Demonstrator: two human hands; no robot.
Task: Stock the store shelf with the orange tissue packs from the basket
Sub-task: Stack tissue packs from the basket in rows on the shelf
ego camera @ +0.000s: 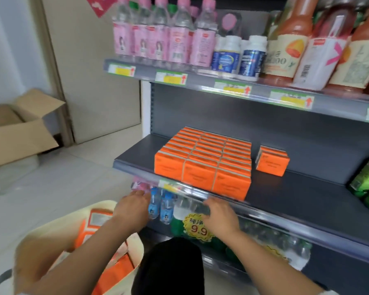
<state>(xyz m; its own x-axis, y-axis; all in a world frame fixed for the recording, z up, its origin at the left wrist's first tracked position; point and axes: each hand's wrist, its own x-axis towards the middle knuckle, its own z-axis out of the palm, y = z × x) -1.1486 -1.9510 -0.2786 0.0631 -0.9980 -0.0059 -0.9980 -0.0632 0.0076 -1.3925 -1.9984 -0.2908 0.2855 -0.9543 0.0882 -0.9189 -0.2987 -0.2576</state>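
While both hands, left (134, 206) and right (218, 213), hover empty with fingers spread below the shelf (285, 188), each should lift packs (202, 162) squarely from the basket (58, 226).

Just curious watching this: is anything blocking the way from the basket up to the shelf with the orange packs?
Nothing visible does. The shelf has bare space beside the orange tissue packs, and the basket sits open below.

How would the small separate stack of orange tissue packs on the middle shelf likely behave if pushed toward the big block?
The separate stack looks boxy and flat-bottomed, so it should slide rather than roll. Tissue packs are probably light and slightly soft. Its upper packs may shift, since nothing visibly binds them. The shelf looks smooth.
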